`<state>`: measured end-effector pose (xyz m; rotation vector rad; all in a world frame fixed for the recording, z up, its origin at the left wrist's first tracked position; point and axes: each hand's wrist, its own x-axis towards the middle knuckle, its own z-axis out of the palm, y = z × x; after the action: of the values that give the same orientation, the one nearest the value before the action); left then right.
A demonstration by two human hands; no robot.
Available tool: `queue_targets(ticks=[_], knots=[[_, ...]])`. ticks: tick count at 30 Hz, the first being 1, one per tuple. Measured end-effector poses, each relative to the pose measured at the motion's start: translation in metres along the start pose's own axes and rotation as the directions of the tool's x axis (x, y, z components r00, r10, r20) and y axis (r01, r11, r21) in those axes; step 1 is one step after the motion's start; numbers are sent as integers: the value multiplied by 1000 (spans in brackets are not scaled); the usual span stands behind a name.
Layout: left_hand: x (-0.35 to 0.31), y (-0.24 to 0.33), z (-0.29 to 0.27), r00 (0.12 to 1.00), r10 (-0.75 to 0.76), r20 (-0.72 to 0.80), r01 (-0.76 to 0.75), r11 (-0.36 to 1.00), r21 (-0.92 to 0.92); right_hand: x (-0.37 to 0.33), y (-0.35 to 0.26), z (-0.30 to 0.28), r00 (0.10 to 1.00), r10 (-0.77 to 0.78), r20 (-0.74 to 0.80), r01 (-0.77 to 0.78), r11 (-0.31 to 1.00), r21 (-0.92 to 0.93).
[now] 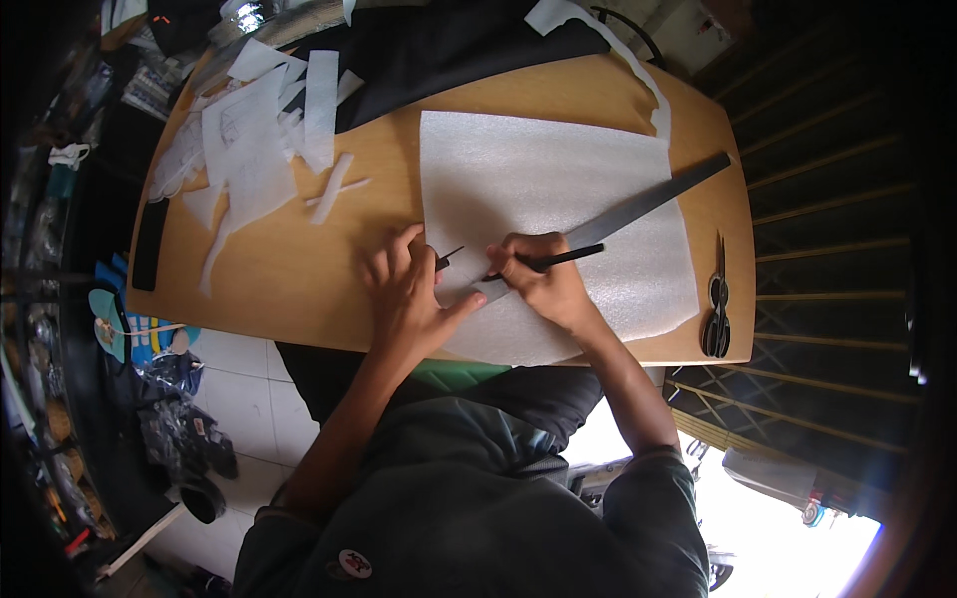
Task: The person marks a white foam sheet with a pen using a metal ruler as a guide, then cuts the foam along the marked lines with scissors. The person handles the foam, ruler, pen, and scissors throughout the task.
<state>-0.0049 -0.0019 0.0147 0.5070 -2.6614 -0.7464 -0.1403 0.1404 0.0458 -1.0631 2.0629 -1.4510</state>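
Observation:
A white foam sheet (558,159) lies on the table, with a long grey metal ruler (648,207) slanting across it from near the hands to the far right. My right hand (550,289) grips a black pen (578,256), its tip end down by the ruler's near edge. My left hand (407,299) rests at the sheet's left edge, thumb stretched onto the near end of the ruler. Between its fingers sits a small dark tool with a thin point (449,259), mostly hidden by the hand.
Black scissors (716,314) lie at the table's right edge. White foam offcuts (249,149) are piled at the far left, near a black strip (150,244). Black material (439,60) covers the wooden table's (329,289) far side. A folding metal gate (827,209) stands to the right.

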Motion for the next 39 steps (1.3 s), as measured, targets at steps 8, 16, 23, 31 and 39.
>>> queue_targets(ticks=[8, 16, 23, 31, 39], knots=[[1, 0, 0, 1000, 11, -17, -11, 1000, 0, 7, 9, 11, 997, -60, 50, 63, 996, -65], [0, -1, 1, 1000, 13, -21, -13, 1000, -12, 13, 10, -1, 999, -1, 55, 9, 989, -144], [-1, -4, 4, 999, 36, -30, -34, 998, 52, 13, 5, 1, 996, 11, 85, 1, 990, -140], [0, -4, 3, 999, 32, 3, -32, 998, 55, 19, 5, -6, 987, 2, 163, 7, 998, -55], [-1, -4, 2, 1000, 31, -1, -31, 999, 32, 30, 23, -78, 964, 263, 35, -258, 960, -106]])
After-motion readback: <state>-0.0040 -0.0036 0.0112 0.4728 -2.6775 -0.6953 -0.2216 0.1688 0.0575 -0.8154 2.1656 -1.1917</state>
